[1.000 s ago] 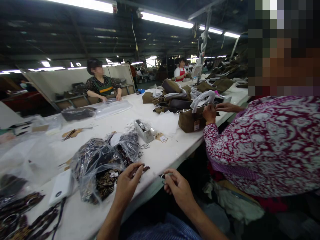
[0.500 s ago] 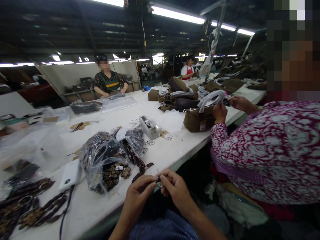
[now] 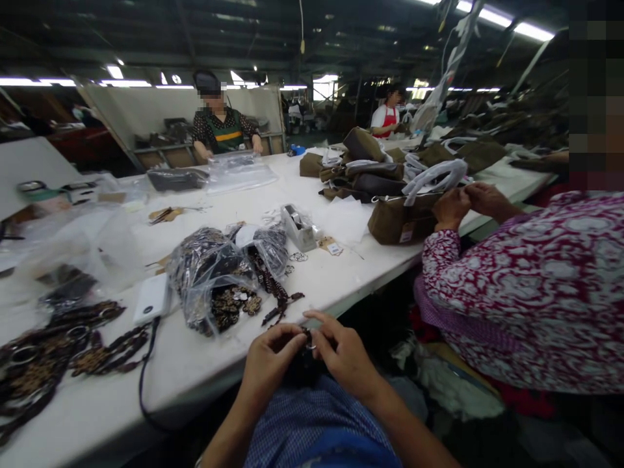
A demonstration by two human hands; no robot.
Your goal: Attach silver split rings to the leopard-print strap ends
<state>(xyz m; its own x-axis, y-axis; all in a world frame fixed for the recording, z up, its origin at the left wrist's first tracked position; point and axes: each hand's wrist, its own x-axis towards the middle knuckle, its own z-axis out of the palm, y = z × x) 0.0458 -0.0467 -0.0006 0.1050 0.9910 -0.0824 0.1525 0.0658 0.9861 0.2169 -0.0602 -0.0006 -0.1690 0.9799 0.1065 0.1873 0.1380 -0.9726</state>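
Observation:
In front of my lap, at the table's front edge, both hands come together. My left hand (image 3: 273,356) pinches the end of a dark braided cord (image 3: 308,333) between thumb and fingers. From the other side, my right hand (image 3: 345,356) closes on a small silver metal ring (image 3: 311,346) at that cord's end; its index finger sticks out. The fingers cover most of this piece. Just beyond my hands lies a dark beaded strap (image 3: 280,302), trailing out of a clear plastic bag (image 3: 212,279) full of brown and black beaded straps.
A white power bank (image 3: 151,299) with a black cable lies left, near beaded straps with rings (image 3: 39,364). Beyond the bag stands a grey tape dispenser (image 3: 298,227). At right a co-worker in a patterned sleeve (image 3: 448,260) handles a brown handbag (image 3: 402,220). Another person stands across the table.
The view has tilted down and turned slightly left. My hands stay together on the small piece, and my right index finger has straightened. The co-worker's hands have come closer together.

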